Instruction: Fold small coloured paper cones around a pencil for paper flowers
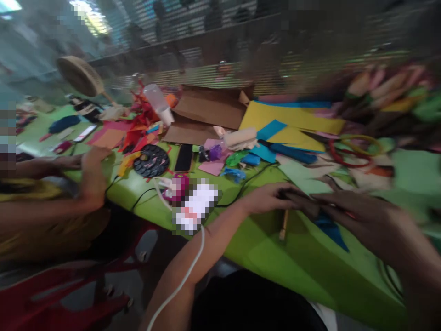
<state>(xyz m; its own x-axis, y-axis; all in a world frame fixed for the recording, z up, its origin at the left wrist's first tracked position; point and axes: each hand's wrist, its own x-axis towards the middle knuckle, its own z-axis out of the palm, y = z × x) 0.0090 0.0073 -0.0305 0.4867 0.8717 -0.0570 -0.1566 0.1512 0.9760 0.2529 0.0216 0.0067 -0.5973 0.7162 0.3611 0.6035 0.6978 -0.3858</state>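
My left hand (272,198) and my right hand (358,218) meet over the green table (268,257), fingers closed together around something small and dark that motion smears. A blue paper piece (331,231) lies under my right hand. A thin wooden stick (284,225) pokes down just below my left hand.
Another person in a yellow top (41,202) sits at the left, hands on the table edge. Yellow and blue sheets (289,122), a brown box (210,110), a black phone (183,157), a dark round palette (151,161), red rings (347,154), a white bottle (158,103) and cables clutter the table.
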